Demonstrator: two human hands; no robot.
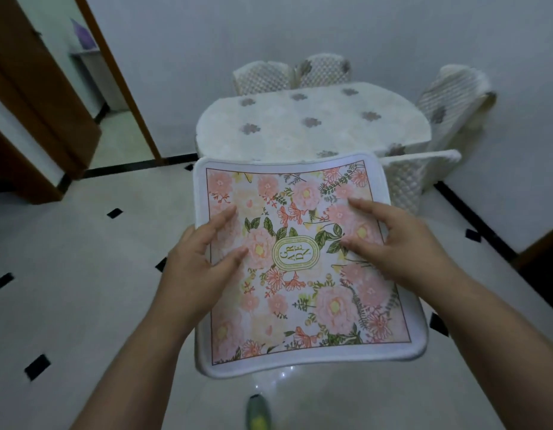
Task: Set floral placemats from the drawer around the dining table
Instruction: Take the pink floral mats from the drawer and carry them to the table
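A floral placemat (300, 299) with pink flowers, green leaves, a white border and a "GARDEN" oval in its middle is held flat in the air above the floor. My left hand (194, 262) grips its left edge, with a finger and thumb lying on top. My right hand (402, 243) grips the right edge the same way. The other fingers are hidden under the mat. The dining table (300, 138), covered in a white cloth with grey flower motifs, stands just beyond the mat's far edge. Nothing lies on the part of its top that shows.
Quilted white chairs stand around the table: two at the far side (263, 77) (325, 69), one at the right (455, 97) and one near right (415, 178). An open doorway (120, 88) with a brown frame is at the left. A blurred green-yellow object (258, 414) lies on the white tiles below.
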